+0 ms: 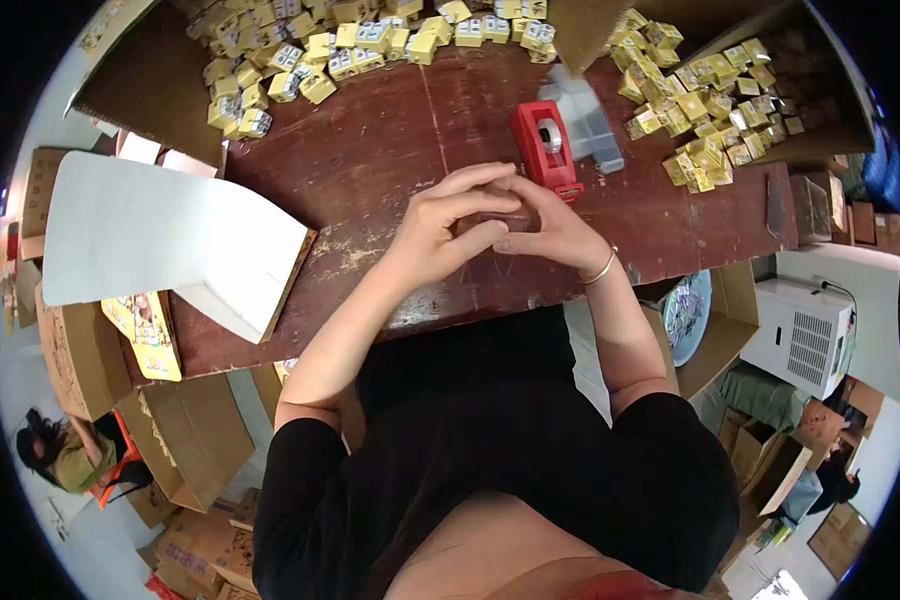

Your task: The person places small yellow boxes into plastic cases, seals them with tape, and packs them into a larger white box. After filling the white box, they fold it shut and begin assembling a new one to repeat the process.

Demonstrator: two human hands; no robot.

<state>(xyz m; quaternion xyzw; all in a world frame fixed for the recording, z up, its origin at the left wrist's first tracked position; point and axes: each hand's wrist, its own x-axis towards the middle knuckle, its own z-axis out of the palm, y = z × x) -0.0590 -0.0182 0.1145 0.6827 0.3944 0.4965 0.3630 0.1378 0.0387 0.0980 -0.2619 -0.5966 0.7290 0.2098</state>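
My left hand [450, 222] and my right hand [550, 228] meet above the middle of the table, fingertips touching. Their fingers are loosely curved, with a gap between the palms through which brown shows. I see nothing held in either one. A bracelet is on my right wrist. Just beyond my right hand stands a red tape dispenser [538, 158] with a roll of tape in it. Behind it lies a translucent plastic piece [590, 125].
Small yellow boxes [370, 38] are heaped along the table's far side. More yellow boxes [705, 110] lie in a carton at right. A white sheet-like stack [170, 225] covers the worn red table's [370, 130] left end. Cartons and two people are further off.
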